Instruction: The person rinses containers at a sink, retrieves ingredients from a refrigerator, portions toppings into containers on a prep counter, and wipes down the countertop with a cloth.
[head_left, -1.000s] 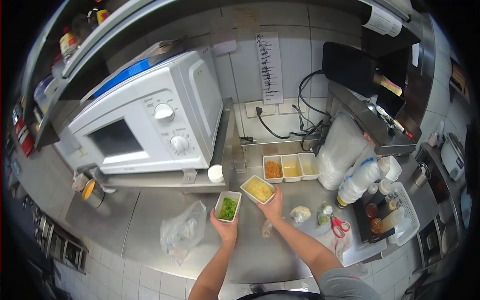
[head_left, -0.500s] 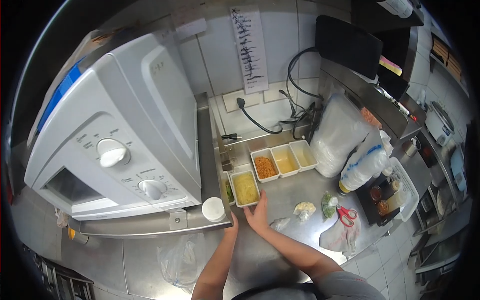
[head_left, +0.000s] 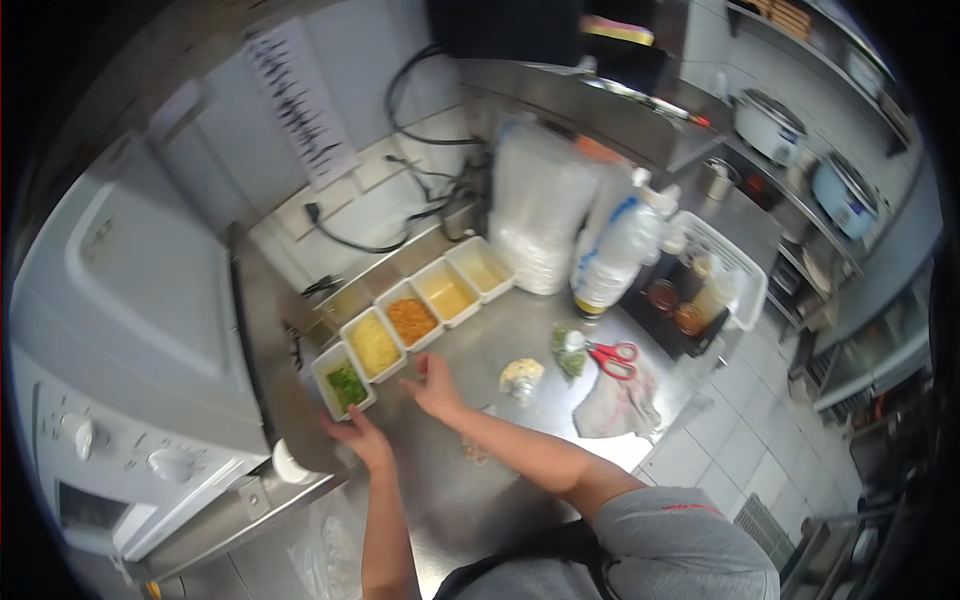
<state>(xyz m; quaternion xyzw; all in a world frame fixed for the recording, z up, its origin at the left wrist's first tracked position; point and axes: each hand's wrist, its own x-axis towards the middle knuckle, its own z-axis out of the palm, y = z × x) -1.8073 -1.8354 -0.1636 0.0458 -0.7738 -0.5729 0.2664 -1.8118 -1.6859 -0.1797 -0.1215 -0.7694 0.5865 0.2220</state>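
My left hand [head_left: 362,440] is open, its fingers spread at the near edge of a white container of chopped green herbs [head_left: 358,408]. Whether the fingertips touch that container I cannot tell. Just in front of a white container of yellow shreds [head_left: 389,372], my right hand [head_left: 436,388] hovers with fingers apart and nothing in them. Further along the same row stand a container of orange shreds [head_left: 424,341], one with a yellow filling [head_left: 464,318] and one with a pale filling [head_left: 499,291].
A microwave [head_left: 150,330] stands on a raised shelf at left, a white round lid [head_left: 290,463] by its corner. To the right lie a small knotted bag [head_left: 521,380], a green-filled bag [head_left: 569,352], red-handled scissors [head_left: 613,360] and a cloth [head_left: 614,404]. Plastic bags [head_left: 545,210] stand behind.
The view has swung right. The yellow shreds' container now stands lined up beside the orange one, and my right hand has come off it. The herb container has come into full view by my left hand.
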